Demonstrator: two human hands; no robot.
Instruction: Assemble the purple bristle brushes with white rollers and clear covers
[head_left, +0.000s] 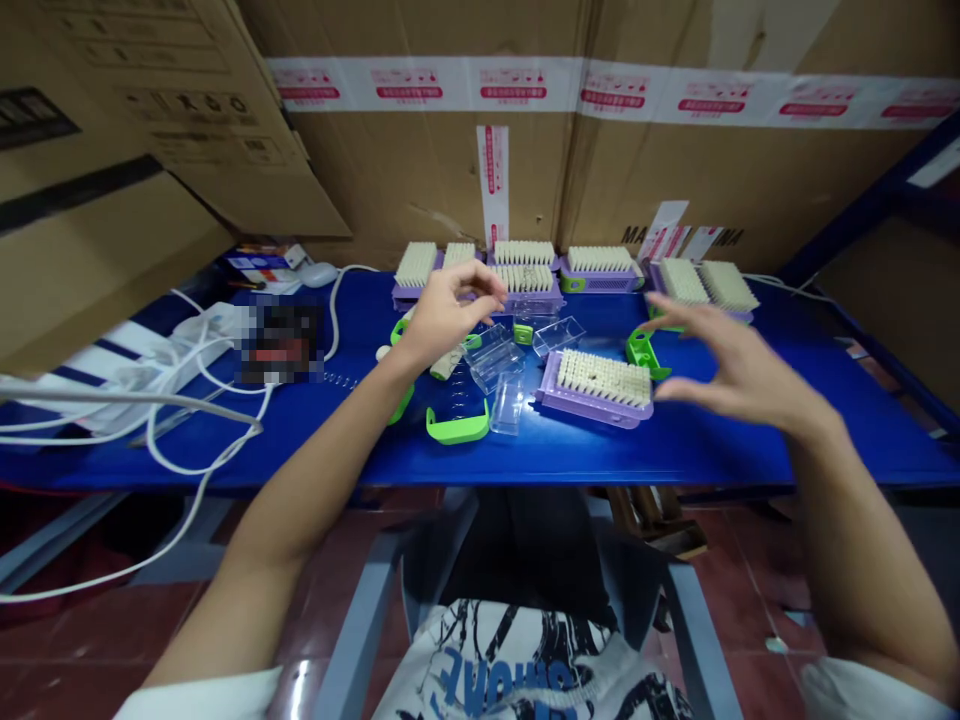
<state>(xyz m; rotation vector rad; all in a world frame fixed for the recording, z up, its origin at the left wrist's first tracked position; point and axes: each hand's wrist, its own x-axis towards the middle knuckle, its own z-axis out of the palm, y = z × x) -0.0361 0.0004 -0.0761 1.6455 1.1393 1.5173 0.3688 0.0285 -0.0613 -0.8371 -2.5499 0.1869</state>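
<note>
Head view: my right hand [724, 365] gapes wide, holding nothing, beside a purple block [600, 388] and green bracket [646, 355]. The block lies bristles up, probably to spare them. My left hand [450, 308] curls loosely; whether it pinches anything, I cannot tell. Clear covers [508, 402] lie just nearer me, seemingly for easy reach; beyond both hands, rear blocks [527, 288] line the cardboard [420, 160], perhaps parked aside

Purple brush [592, 408] flat; bristles [604, 377] up
</note>
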